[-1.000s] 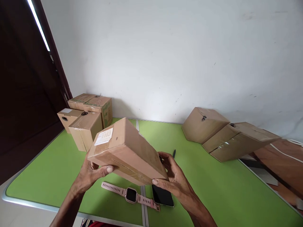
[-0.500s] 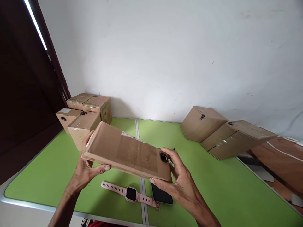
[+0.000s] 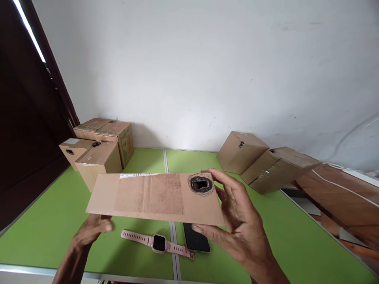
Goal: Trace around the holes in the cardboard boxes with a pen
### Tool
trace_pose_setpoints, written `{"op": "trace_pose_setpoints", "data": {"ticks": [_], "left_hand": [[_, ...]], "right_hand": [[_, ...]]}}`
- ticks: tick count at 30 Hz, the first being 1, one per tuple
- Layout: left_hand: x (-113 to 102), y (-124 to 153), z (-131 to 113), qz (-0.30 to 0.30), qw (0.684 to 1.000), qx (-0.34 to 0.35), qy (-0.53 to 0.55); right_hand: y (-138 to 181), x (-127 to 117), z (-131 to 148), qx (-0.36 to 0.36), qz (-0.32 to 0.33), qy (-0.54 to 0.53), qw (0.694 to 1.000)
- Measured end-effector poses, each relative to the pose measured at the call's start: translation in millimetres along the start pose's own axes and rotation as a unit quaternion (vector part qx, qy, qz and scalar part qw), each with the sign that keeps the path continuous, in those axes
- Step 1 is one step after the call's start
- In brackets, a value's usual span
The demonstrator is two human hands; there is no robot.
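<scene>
A long brown cardboard box (image 3: 148,197) is held above the table, its long face with a black-ringed hole turned up toward me. My right hand (image 3: 241,221) grips its right end, thumb at the lower edge and fingers round the far side. Under the lower left corner is my left hand (image 3: 90,232), its fingers hidden behind the box and its thumb off the front face. Below the box lie a pink smartwatch (image 3: 159,243) with its strap spread out and a dark phone (image 3: 197,238), partly covered by the box.
Several taped cardboard boxes (image 3: 102,152) stand at the back left of the green table (image 3: 142,268). At the back right, more boxes (image 3: 242,154) rest near the white wall (image 3: 177,79). A dark door (image 3: 26,118) is on the left, and a white cable (image 3: 343,189) runs at the right.
The box has turned from slanted to nearly level, and its holed face now shows more fully. My left hand has slid lower, its thumb coming off the box.
</scene>
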State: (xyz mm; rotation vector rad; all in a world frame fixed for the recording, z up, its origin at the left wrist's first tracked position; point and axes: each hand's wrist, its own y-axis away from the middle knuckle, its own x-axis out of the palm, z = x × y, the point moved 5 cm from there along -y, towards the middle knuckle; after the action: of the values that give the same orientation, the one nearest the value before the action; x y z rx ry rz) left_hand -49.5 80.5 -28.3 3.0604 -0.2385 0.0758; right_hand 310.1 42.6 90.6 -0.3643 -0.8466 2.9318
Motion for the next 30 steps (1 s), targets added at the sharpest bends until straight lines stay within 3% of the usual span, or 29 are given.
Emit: {"op": "trace_pose_setpoints", "data": {"ticks": [7, 11, 17, 21, 26, 30], "left_hand": [[35, -1, -40, 0.149, 0.958, -0.014, 0.246], [56, 0, -46, 0.156, 0.964, -0.014, 0.213], [88, -11, -26, 0.146, 0.967, 0.065, 0.196], [93, -24, -10, 0.128, 0.982, 0.120, 0.065], [86, -29, 3, 0.185, 0.976, 0.117, -0.007], [84, -30, -24, 0.145, 0.975, 0.161, -0.055]], "right_hand": [[-27, -26, 1, -0.026, 0.067, -0.050, 0.996], [-40, -25, 4, -0.019, 0.070, -0.068, 0.995], [-45, 9, -25, 0.076, -0.083, -0.212, 0.971], [-48, 41, -26, 0.095, -0.055, -0.286, 0.952], [-49, 47, -3, 0.067, -0.047, -0.306, 0.948], [-46, 54, 5, 0.068, -0.028, -0.291, 0.954]]}}
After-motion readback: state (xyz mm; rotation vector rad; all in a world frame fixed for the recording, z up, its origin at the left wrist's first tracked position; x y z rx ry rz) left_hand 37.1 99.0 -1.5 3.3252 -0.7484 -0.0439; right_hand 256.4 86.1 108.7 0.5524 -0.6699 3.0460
